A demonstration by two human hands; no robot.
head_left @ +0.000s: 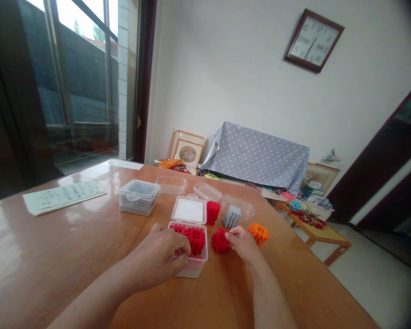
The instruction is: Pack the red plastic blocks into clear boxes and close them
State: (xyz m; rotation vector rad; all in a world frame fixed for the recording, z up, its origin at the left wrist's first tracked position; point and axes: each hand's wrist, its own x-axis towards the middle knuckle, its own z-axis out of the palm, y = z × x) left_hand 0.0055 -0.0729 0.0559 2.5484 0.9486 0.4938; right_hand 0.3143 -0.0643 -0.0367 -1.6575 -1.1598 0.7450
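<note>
Head view, lower centre: my right hand pinches a red block, seemingly mid-handling, next needing gentleness; left hand, at the box, hold unclear.

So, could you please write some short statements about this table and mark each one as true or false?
1. The fingers of the right hand touch a red block. True.
2. The lid of the box with red pieces is shut. False: it is open.
3. In the picture, the orange block is left of the grey block. False: it is right of it.
4. The left hand is at the box with red pieces. True.
</note>
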